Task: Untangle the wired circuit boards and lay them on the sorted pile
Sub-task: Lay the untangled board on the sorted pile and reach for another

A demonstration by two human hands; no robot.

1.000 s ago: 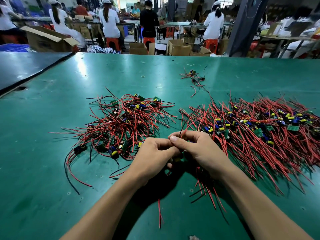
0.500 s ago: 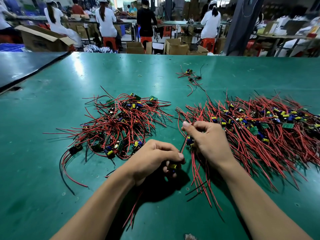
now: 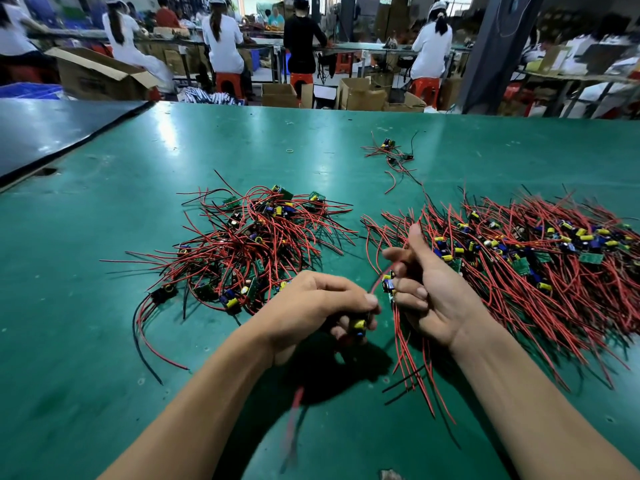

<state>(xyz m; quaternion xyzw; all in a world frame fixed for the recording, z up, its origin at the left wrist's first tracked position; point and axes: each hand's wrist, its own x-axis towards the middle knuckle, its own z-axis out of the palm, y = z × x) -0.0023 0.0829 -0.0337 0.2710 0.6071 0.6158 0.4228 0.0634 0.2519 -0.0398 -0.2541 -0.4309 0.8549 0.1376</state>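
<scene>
A tangled heap of small green circuit boards with red and black wires (image 3: 256, 247) lies left of centre on the green table (image 3: 86, 323). A larger pile with wires fanned one way (image 3: 540, 258) spreads to the right. My left hand (image 3: 318, 306) is closed on one board with a yellow capacitor (image 3: 360, 325), its red wire hanging blurred below. My right hand (image 3: 433, 289), palm turned up beside the right pile, pinches another board (image 3: 388, 285) with several red and black wires trailing down toward me.
A small separate cluster of wired boards (image 3: 391, 152) lies farther back on the table. A dark table (image 3: 52, 133) adjoins at the far left. Beyond the far edge are cardboard boxes (image 3: 360, 95), red stools and several seated people with their backs turned.
My hands have drawn apart, each now with its own board. The right hand has turned palm-up near the right pile, and the left hand's wire swings below it.
</scene>
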